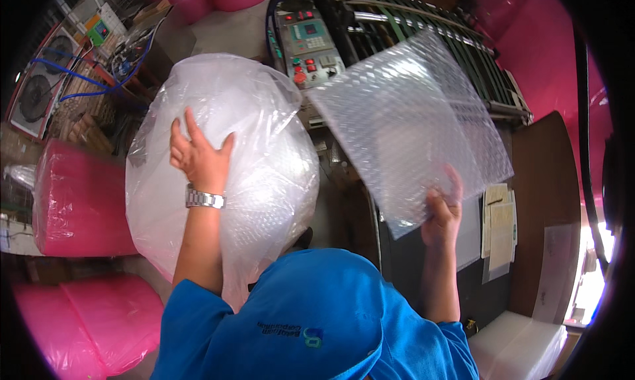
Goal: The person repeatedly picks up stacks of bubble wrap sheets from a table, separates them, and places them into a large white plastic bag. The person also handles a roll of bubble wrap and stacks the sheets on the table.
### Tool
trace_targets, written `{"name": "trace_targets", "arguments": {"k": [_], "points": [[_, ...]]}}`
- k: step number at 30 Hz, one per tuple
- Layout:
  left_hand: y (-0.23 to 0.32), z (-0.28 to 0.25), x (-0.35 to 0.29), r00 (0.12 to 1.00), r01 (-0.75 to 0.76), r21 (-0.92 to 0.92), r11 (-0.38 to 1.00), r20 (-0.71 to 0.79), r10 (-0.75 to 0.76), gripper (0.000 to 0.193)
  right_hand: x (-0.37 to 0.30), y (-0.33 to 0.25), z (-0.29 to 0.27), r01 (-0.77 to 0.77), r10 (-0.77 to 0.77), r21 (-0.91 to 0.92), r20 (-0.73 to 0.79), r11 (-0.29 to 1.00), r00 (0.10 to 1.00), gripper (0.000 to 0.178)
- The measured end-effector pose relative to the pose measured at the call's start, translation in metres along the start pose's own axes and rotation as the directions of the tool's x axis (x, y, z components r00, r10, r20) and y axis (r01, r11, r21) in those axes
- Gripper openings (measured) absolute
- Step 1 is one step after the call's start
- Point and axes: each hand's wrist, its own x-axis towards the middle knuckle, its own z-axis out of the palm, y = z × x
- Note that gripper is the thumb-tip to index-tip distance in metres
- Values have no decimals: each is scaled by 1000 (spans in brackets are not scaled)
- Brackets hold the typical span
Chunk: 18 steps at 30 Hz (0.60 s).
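My left hand (200,156) is spread over a large, bulging clear plastic bag (271,162) on my left, its fingers apart. The bag is rounded and wrinkled, with whitish contents that I cannot make out clearly. In my right hand (444,208) I grip the lower corner of some bubble wrap sheets (397,128), thumb on the near side and fingers seen through the film. The sheets fan out up and away from me, one partly behind the other, above the machine's front edge.
A control panel (309,39) with coloured buttons stands ahead, beside a machine bed of dark slats (390,16). Pink wrapped bundles (86,201) lie at the left. Papers (499,224) rest on a dark tabletop (423,267) at right, near a white plastic stack (519,347).
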Motion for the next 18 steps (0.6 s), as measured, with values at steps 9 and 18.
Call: {"name": "trace_targets", "arguments": {"k": [9, 18], "points": [[-81, -60, 56, 849, 484, -874, 47, 455, -268, 30, 27, 69, 164, -318, 630, -555, 568, 768, 530, 54], [-65, -101, 8, 786, 572, -798, 191, 599, 151, 37, 44, 172, 325, -351, 626, -549, 765, 758, 155, 46]]}}
